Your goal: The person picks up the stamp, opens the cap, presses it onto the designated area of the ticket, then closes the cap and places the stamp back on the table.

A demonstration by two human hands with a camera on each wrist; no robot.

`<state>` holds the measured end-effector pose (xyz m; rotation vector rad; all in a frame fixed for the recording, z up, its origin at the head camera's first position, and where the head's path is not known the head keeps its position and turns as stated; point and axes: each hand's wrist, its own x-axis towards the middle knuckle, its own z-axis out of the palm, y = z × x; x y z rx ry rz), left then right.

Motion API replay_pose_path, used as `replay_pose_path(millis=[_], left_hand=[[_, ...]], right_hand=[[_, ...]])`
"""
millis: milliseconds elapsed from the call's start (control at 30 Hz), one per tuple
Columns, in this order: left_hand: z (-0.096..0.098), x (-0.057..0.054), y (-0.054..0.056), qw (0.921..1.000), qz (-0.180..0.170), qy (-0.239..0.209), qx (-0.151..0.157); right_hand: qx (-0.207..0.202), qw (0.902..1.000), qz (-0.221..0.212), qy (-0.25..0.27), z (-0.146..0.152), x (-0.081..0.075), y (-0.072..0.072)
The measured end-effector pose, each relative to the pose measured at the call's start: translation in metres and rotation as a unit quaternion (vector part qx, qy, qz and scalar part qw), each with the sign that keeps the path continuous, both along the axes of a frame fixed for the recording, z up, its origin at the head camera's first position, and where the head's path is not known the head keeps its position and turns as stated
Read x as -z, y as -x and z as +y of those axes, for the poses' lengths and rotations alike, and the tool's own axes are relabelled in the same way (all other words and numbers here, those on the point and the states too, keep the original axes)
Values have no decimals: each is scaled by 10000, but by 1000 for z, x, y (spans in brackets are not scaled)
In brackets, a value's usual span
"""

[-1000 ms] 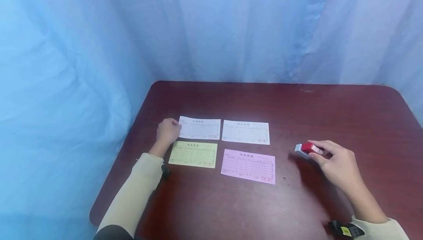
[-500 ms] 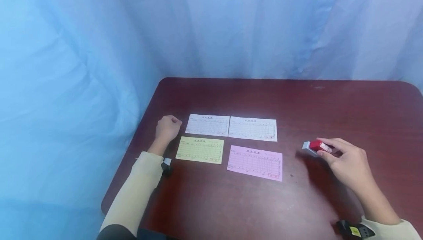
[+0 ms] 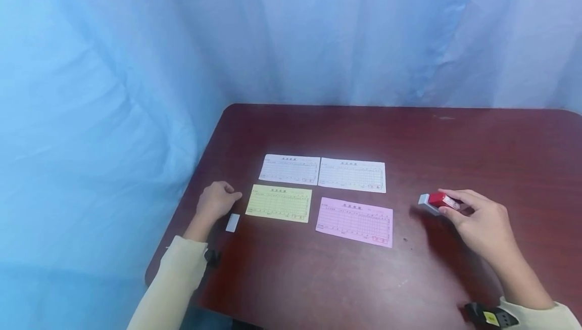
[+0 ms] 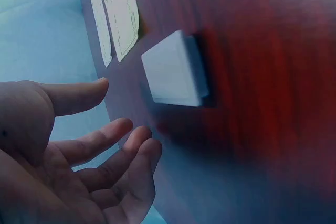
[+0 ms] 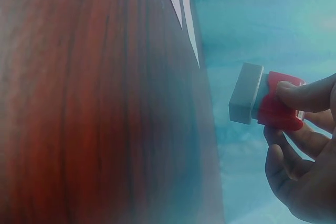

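In the head view my left hand (image 3: 217,201) is at the table's left, its thumb and fingers apart in the left wrist view and holding nothing. Close to it lies a small pale rectangular block (image 3: 233,223), perhaps a cap; the left wrist view shows the same block (image 4: 170,72) beyond the fingertips. My right hand (image 3: 482,224) pinches a red and grey stamp (image 3: 441,199) between thumb and fingers above the table. Two white printed slips (image 3: 289,169) lie side by side, with a yellow slip (image 3: 279,203) and a pink slip (image 3: 354,222) nearer me. Small red boxed marks show at their lower right corners.
The dark red wooden table (image 3: 291,289) has rounded far corners. Blue cloth (image 3: 318,32) hangs behind it and along its left side. A small dark speck (image 3: 405,239) is on the tabletop, right of the pink slip.
My left hand has left the edge of the left white slip, which now sits closer to its neighbour, and has come back nearer me beside the pale block. The right hand still holds the stamp.
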<state>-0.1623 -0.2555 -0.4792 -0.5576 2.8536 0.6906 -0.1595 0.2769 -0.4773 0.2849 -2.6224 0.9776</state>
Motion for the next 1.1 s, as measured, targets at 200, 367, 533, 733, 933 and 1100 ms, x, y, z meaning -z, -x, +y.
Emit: replay_pose_path(millis=[200,367,533,733,933,1100], left_hand=[[7,-3,-21,9989,-274,360,-83],[13,0,-36,9953,-502,829,34],[19,3,-43,9951,-457,871,53],[24,3,-47,9942,-447,978,44],[24,6,-47,9938,-400,1040,45],[22,6,-46,9938,-410,1031,76]], right_hand=[[-57,10000,-35,-24,-2,-2,2],[-37,10000,-53,-16,-2,-3,2],[-25,10000,-50,11,-2,-1,1],[-10,9999,-133,1,-1,1,0],[-13,9999,-104,23,0,1,-1],[-32,10000,10,31,-1,-1,-1]])
